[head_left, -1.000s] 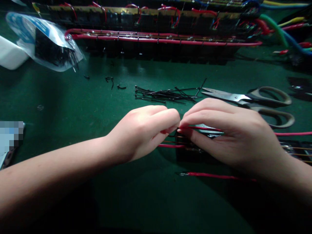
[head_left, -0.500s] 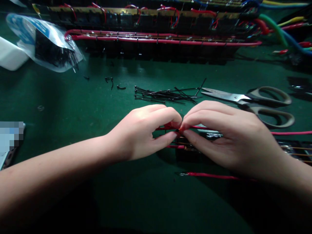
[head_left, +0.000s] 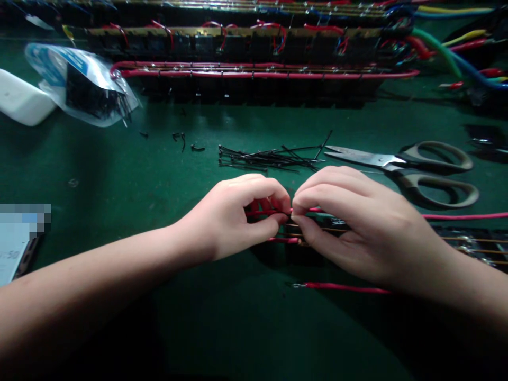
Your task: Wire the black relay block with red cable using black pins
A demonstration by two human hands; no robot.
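My left hand (head_left: 250,211) is closed in a pinch at a dark spot on a red wire (head_left: 460,217). Almost meeting it, my right hand (head_left: 357,222) pinches thumb against forefinger at the same spot. Between the fingertips shows a bit of a thin black cable tie (head_left: 289,216), mostly hidden. The red wire runs along a black strip assembly (head_left: 476,248) with brass-coloured rails, which lies partly under my right hand. Just beyond my fingers is a pile of loose black cable ties (head_left: 265,157). Scissors (head_left: 400,161) lie behind my right hand, blades slightly apart.
Finished-looking strips with red wires (head_left: 254,75) span the back. A plastic bag of cable ties (head_left: 91,90) and a white object (head_left: 26,98) lie back left. A phone-like device (head_left: 16,243) is at left. A red lead (head_left: 345,287) lies in front; tie offcuts (head_left: 197,148) are scattered.
My fingertips have drawn slightly apart, leaving a small gap between the hands. Both stay at the same place on the wire. The view has shifted slightly.
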